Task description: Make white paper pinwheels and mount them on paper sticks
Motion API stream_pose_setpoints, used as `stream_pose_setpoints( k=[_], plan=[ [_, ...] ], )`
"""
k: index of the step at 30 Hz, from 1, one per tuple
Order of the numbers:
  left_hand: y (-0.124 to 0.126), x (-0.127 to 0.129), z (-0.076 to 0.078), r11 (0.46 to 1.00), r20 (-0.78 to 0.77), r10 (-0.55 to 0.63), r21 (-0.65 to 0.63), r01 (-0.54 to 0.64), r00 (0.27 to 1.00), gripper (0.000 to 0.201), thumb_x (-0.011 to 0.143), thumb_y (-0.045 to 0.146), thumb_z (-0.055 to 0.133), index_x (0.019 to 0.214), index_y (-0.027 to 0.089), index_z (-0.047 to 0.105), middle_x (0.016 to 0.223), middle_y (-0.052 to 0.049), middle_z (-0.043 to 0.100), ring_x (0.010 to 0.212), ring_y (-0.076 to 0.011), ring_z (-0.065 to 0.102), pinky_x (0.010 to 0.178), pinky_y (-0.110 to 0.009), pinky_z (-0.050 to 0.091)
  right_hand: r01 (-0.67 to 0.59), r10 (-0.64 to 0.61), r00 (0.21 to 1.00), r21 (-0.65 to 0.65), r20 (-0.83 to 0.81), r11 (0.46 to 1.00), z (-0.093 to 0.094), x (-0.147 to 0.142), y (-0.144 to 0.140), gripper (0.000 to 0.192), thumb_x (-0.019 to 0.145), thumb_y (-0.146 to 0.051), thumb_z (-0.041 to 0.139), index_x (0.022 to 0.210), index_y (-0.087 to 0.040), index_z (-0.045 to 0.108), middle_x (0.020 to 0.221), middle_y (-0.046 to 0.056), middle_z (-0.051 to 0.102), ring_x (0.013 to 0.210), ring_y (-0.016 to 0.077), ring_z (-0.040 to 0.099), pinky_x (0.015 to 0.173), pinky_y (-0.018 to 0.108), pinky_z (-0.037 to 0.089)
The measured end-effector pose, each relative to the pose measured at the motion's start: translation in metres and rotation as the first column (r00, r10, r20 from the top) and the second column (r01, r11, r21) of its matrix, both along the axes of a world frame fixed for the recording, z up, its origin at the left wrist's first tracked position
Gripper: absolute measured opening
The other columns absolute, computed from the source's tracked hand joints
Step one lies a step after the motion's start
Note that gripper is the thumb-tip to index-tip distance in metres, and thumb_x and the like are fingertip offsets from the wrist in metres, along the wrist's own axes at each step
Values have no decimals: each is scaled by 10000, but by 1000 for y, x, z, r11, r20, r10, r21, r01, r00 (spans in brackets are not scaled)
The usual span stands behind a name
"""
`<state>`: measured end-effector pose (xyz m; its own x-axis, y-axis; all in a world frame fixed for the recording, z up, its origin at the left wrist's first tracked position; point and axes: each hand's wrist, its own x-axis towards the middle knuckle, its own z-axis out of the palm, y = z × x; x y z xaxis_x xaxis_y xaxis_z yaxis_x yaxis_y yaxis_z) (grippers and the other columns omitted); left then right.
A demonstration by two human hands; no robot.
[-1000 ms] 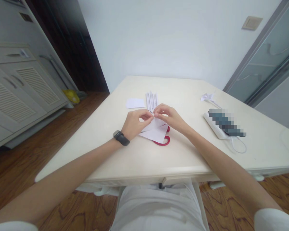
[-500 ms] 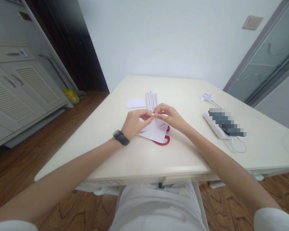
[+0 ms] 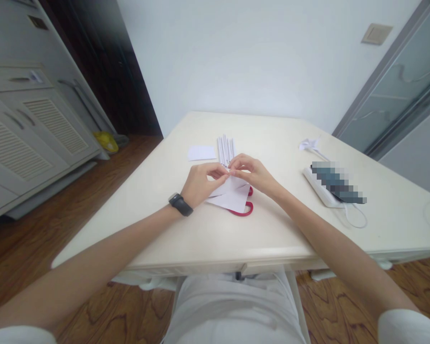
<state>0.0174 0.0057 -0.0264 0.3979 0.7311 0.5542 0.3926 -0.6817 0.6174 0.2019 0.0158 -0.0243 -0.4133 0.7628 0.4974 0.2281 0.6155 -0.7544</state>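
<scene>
Pinching: left hand (image 3: 202, 181), right hand (image 3: 257, 177), hold unclear; paper (image 3: 235, 198) partly covers red scissors (image 3: 250, 209).

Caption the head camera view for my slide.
Left hand and right hand, fingertips close together over white paper, red handles partly beneath, thin white rolls beyond.

I can't make out what, if anything, the left hand (image 3: 202, 182) and right hand (image 3: 257, 175) pinch; it's too small. White paper (image 3: 235, 198) covers whatever joins the red loops (image 3: 250, 209). To the right, the dark object (image 3: 338, 185) is blurred into blocks; at left, the cabinet (image 3: 19, 98) runs out of sight.
</scene>
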Motion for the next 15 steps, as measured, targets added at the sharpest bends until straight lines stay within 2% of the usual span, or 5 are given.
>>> stream_pose_setpoints(
  k=[15],
  plan=[
    [-1,0,0,1000,18,3,-18,-2,1000,190,788,309,531,772,161,650,791,-34,687,723,-156,628,718,-269,503,17,-17,1000,20,1,1000,0,-2,-2,190,778,-376,595,737,-191,613,918,28,560,875,146,563,845,327,467]
  ],
)
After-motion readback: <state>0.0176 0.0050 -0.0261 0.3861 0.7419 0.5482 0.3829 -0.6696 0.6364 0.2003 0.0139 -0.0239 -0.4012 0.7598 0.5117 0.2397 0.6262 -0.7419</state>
